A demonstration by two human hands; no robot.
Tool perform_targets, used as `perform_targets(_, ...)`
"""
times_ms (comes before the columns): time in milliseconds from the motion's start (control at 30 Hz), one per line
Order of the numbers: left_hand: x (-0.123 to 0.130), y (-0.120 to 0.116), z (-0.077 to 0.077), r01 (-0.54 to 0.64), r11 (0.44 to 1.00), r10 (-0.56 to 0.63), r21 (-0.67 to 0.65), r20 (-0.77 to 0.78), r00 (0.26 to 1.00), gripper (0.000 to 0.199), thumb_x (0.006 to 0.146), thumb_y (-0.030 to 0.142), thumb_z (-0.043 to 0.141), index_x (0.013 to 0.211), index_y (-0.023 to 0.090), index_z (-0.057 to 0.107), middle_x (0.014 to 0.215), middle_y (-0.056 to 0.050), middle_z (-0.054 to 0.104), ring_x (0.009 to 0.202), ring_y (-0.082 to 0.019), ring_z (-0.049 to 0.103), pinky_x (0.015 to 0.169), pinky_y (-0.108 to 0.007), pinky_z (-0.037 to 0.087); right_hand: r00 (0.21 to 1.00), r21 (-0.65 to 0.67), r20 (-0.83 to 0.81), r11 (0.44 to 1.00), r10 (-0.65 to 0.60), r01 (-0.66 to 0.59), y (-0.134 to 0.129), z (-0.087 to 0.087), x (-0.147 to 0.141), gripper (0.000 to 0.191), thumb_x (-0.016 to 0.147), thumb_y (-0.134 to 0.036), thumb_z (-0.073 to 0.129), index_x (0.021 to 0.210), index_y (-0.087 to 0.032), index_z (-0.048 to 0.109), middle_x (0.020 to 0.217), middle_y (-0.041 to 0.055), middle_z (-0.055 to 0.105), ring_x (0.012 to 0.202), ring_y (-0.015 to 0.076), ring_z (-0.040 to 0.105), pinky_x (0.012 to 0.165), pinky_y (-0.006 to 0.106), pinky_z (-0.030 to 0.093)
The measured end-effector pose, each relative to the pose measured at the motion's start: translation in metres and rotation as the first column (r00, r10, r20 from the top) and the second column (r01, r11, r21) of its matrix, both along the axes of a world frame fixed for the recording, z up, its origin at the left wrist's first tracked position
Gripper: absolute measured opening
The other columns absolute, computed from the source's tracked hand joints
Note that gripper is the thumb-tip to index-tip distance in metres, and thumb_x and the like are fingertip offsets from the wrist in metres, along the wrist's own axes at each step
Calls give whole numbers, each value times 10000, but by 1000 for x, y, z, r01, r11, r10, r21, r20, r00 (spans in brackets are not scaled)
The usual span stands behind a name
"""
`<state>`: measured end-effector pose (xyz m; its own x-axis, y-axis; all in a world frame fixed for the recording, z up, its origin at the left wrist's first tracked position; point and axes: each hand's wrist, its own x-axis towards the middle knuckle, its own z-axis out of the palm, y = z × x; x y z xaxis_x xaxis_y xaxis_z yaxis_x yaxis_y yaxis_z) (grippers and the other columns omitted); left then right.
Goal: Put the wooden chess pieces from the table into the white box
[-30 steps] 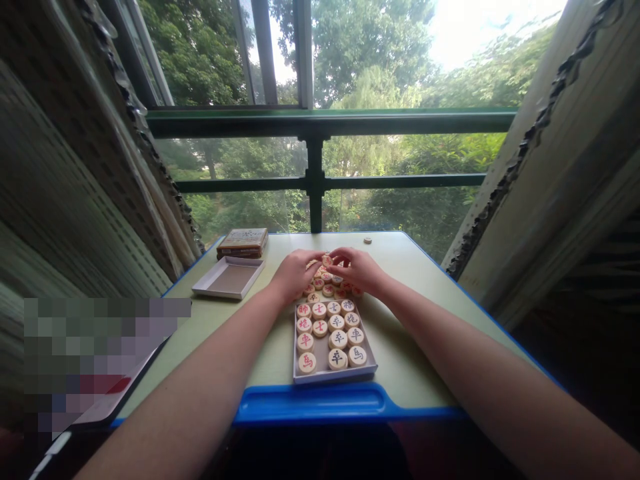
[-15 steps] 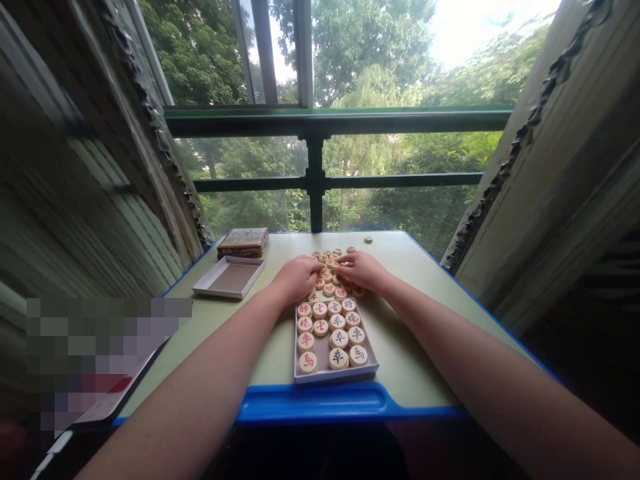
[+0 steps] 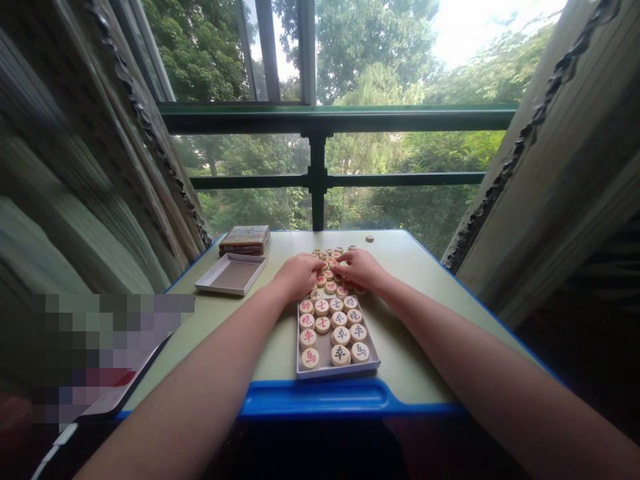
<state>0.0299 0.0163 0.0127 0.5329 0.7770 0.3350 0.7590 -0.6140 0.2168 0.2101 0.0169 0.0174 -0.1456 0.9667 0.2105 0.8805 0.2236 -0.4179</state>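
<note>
A loose pile of round wooden Chinese chess pieces lies on the table, with red and black characters on their tops. My left hand rests palm down at the pile's near left, and my right hand lies at its right, fingertips among the pieces. Whether either hand holds a piece is hidden. Just below the hands stands a shallow white box tray, holding several neat rows of pieces. The hands do not touch its contents.
A white box lid lies left of the hands, and a brown patterned box stands behind it. One lone piece sits near the far edge of the green table, which has a blue rim. Beyond stand a window railing and trees.
Both hands have slid back toward me from the pile's top and moved slightly apart. More loose pieces now show beyond them. The tray has not visibly shifted on the table.
</note>
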Motion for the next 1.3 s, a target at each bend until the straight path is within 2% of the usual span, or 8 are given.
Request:
perform_targets(133, 0, 0, 0, 1, 1000, -1, 10, 4, 1000, 333, 792, 167, 412, 981, 201, 683, 1008, -51, 674, 1003, -185, 569, 910, -289, 436, 998, -55, -26, 997, -48, 47, 0, 1, 2, 315, 734, -412, 593, 917, -186, 715, 754, 60, 698, 575, 140, 603, 534, 213, 418)
perform_targets(267, 0, 0, 0, 7, 1000, -7, 2, -11, 1000, 334, 788, 161, 411, 976, 206, 684, 1003, -44, 676, 977, -179, 575, 895, -284, 443, 1000, 14, -12, 1000, -10, 10, 0, 1, 1, 319, 706, -432, 626, 889, -191, 726, 837, 69, 701, 652, 145, 616, 586, 207, 432)
perform_targets(467, 0, -1, 2, -13, 1000, 13, -15, -15, 1000, 343, 796, 169, 417, 1022, 209, 671, 1038, -45, 669, 1003, -177, 569, 912, -279, 435, 999, -99, -37, 995, -35, 31, 0, 0, 1, 307, 738, -451, 596, 812, -185, 728, 597, 33, 675, 522, 125, 594, 527, 201, 426)
perform_targets(600, 1, -2, 2, -10, 1000, 9, -24, -6, 1000, 348, 792, 161, 419, 1028, 201, 670, 1050, -52, 666, 1019, -184, 563, 925, -290, 431, 996, -85, -40, 994, -77, 73, 3, 0, 5, 303, 726, -408, 606, 894, -185, 725, 729, 51, 709, 623, 145, 635, 587, 206, 455)
perform_targets(767, 0, 0, 0, 23, 999, -23, -35, 0, 1000, 319, 777, 169, 451, 981, 225, 691, 1042, -21, 676, 1031, -172, 558, 962, -290, 410, 998, -14, 56, 999, -29, 30, 5, -1, 5, 278, 733, -368, 575, 900, -213, 735, 861, 53, 714, 816, 187, 637, 722, 237, 460)
perform_targets(1000, 0, 2, -3, 61, 998, -60, -35, 33, 998, 334, 749, 126, 452, 953, 211, 701, 1044, -22, 677, 1040, -172, 556, 968, -289, 412, 998, 5, 55, 1000, -6, 6, 1, 4, 6, 274, 761, -307, 520, 892, -201, 736, 858, 58, 702, 798, 178, 615, 708, 230, 441)
perform_targets(1133, -2, 1, 2, -52, 998, 49, 45, 77, 996, 435, 718, 67, 433, 1085, 173, 640, 1139, -52, 630, 1078, -175, 537, 974, -277, 403, 988, 84, 125, 991, 93, -104, -6, 13, 5, 250, 744, -305, 563, 891, -195, 733, 875, 83, 660, 800, 186, 582, 721, 254, 425)
perform_targets(1300, -8, 3, 5, -164, 985, 165, -46, 14, 986, 309, 697, 90, 466, 833, 202, 720, 988, -35, 675, 957, -185, 583, 910, -271, 440, 956, 58, 149, 963, 253, -264, -15, 16, -3, 248, 763, -356, 590, 932, -233, 723, 856, 71, 636, 863, 195, 547, 781, 280, 408)
